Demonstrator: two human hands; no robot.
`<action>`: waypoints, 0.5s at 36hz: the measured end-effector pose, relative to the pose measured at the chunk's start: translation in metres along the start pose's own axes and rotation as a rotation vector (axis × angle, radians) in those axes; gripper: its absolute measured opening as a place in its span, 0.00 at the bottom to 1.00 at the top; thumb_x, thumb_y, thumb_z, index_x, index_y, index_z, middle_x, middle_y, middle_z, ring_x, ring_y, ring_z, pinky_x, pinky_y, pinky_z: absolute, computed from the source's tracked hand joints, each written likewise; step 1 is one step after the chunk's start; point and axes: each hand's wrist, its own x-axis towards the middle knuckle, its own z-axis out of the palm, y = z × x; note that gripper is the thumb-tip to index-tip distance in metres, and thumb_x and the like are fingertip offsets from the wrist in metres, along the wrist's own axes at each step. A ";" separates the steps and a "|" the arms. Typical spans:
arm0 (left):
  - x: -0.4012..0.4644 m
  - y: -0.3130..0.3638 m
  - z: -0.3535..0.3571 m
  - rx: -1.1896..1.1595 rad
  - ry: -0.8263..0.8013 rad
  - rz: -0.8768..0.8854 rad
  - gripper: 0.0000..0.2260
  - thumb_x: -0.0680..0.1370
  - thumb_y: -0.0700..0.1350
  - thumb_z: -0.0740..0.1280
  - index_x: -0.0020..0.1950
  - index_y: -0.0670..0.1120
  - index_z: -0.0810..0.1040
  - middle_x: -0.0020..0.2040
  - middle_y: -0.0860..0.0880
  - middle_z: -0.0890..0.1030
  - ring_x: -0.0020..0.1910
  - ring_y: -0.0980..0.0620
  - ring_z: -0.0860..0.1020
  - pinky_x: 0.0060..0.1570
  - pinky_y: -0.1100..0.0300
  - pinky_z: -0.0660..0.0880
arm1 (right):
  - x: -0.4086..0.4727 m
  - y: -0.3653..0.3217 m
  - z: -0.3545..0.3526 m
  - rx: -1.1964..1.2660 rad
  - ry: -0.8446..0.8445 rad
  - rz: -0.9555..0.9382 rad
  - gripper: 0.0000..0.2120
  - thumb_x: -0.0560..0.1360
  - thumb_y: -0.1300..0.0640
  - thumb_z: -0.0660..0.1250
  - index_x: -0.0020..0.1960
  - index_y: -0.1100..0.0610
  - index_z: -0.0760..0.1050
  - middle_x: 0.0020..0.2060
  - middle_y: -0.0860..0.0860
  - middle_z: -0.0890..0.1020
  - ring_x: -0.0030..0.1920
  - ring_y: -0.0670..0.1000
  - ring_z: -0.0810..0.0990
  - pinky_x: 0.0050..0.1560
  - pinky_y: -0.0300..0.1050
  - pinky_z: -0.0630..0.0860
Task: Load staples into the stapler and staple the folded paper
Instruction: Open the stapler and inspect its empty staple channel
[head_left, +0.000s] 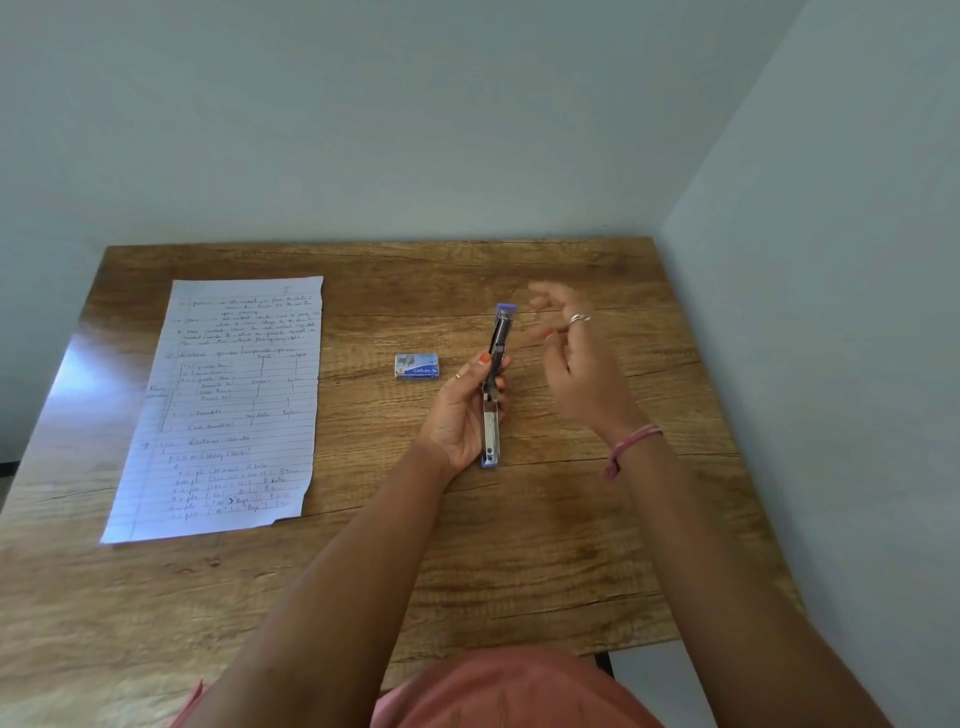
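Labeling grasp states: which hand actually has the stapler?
The left hand: its fingers curl around the stapler, which is swung open. The right hand hovers beside it, blurred, fingers loose, holding nothing.

Wooden table (545, 571) with a brown grain pattern and visible dark streaks, set into a room corner. Two plain walls — back wall (363, 114) and side wall (841, 260) — both pale grey-blue, unmarked, meeting at a vertical seam right of the table. Soft, even light; a glossy sheen lies on the table's left edge.
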 end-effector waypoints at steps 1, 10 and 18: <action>0.000 0.000 0.000 0.001 -0.002 0.001 0.10 0.75 0.44 0.66 0.55 0.45 0.76 0.45 0.50 0.83 0.35 0.58 0.76 0.35 0.65 0.74 | 0.000 0.000 -0.001 -0.078 -0.058 -0.024 0.28 0.75 0.72 0.56 0.68 0.48 0.68 0.61 0.49 0.73 0.50 0.48 0.80 0.44 0.46 0.80; 0.001 0.000 -0.001 -0.008 0.000 -0.004 0.10 0.76 0.44 0.66 0.57 0.44 0.76 0.46 0.50 0.83 0.36 0.57 0.76 0.36 0.66 0.75 | 0.001 0.001 -0.006 -0.121 -0.091 -0.034 0.27 0.75 0.72 0.55 0.68 0.48 0.69 0.59 0.47 0.73 0.47 0.51 0.80 0.40 0.40 0.77; 0.002 -0.002 -0.002 -0.001 0.033 0.041 0.12 0.75 0.43 0.68 0.57 0.42 0.78 0.46 0.48 0.84 0.36 0.58 0.77 0.37 0.66 0.76 | -0.003 0.003 0.008 0.148 0.009 0.221 0.25 0.77 0.72 0.56 0.68 0.49 0.68 0.57 0.46 0.77 0.50 0.39 0.79 0.46 0.37 0.77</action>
